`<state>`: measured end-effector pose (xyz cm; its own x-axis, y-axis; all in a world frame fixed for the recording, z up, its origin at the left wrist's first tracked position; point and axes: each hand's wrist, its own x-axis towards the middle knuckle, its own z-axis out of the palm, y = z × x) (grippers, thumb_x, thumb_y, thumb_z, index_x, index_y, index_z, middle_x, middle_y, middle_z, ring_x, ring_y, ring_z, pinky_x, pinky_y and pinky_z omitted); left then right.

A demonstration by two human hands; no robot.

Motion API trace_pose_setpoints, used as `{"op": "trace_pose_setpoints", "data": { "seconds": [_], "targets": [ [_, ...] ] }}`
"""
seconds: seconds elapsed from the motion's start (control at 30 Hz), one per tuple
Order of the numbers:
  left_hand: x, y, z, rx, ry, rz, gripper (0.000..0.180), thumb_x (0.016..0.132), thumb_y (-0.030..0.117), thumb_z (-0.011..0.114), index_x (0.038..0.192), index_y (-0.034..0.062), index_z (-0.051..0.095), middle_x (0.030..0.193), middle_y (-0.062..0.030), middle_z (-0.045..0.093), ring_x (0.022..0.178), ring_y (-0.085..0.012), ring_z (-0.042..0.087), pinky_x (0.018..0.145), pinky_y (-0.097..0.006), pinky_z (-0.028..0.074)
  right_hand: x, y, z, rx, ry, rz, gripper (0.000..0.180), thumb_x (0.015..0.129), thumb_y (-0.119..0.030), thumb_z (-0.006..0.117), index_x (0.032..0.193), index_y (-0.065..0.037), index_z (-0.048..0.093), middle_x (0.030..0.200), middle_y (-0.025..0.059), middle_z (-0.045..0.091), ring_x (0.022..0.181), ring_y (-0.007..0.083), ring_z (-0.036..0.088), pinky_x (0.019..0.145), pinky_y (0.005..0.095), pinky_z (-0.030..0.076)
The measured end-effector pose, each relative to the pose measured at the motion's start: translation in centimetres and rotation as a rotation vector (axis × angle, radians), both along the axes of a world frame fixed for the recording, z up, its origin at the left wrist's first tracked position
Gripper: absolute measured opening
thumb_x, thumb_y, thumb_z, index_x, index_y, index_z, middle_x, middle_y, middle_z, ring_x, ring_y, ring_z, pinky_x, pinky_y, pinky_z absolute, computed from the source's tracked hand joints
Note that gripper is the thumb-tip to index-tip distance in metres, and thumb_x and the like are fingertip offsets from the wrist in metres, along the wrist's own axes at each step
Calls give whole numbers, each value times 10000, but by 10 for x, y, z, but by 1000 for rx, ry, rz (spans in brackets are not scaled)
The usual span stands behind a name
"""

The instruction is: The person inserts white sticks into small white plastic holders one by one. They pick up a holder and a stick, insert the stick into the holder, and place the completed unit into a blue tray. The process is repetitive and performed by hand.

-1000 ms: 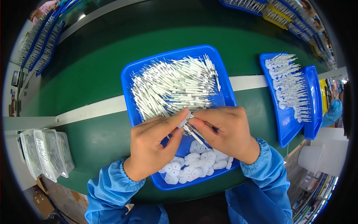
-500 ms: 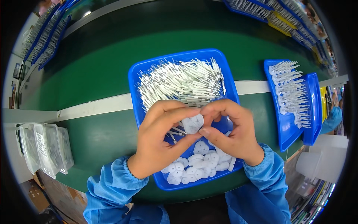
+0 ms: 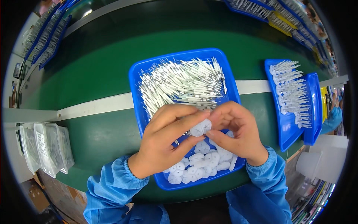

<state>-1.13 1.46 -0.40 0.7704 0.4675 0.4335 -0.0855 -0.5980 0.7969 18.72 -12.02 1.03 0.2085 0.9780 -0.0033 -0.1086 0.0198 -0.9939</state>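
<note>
Pinching a small white disc (image 3: pixel 200 127) flat-face-up between them, the left hand (image 3: pixel 167 140) and right hand (image 3: pixel 236 132) meet over the blue tray (image 3: pixel 136 80). Thin white rods (image 3: pixel 182 84) lie mostly left-to-right in its far half; white discs (image 3: pixel 199 166) heap its near end. A second blue tray (image 3: pixel 287 128) at right holds assembled pins (image 3: pixel 291 89).

Both forearms are coming in from the lower edge, each wearing a blue sleeve with an elastic cuff gathered at the wrist. The left hand (image 3: pixel 164 143) is lying palm down, its fingers stretching toward the right and its thumb pressing in underneath them. The right hand (image 3: pixel 238 132) is curling inward to face it, fingers bent and thumb pointing left. The fingertips of the two hands are meeting, pinching together.
</note>
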Motion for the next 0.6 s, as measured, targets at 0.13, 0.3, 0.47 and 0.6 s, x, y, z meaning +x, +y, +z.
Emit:
{"op": "trace_pose_setpoints", "data": {
  "seconds": [0.13,0.3,0.47,0.6],
  "targets": [
    [5,1,5,82,17,-13,644,772,-29,935,1391,23,764,1309,-150,704,1185,-300,683,971,-389,592,4,-3,-2,-23,-14,-12,276,990,26,800,1241,-7,688,1102,71,785,963,131,772,868,292,625],
    [6,-9,9,-20,-35,154,579,784,-70,884,1346,16,768,1326,-139,705,1256,-337,655,1025,-447,581,24,-11,9,82,-618,-48,221,904,-8,873,1095,-23,764,1067,100,814,937,194,795,836,321,624],
    [11,-8,2,167,110,-54,728,795,-110,788,1495,34,646,1336,-169,718,1060,-310,734,942,-396,597,51,-32,6,123,-1150,-22,285,751,-75,896,1013,-123,793,1138,54,807,1136,309,756,1053,476,577],
    [22,-13,11,49,248,-63,759,822,-124,712,1554,37,597,1417,-198,701,935,-279,749,811,-382,617,58,-33,6,131,-1444,78,171,780,-120,868,922,-147,777,1334,74,746,1372,312,638,1178,555,508]
  ]
}}
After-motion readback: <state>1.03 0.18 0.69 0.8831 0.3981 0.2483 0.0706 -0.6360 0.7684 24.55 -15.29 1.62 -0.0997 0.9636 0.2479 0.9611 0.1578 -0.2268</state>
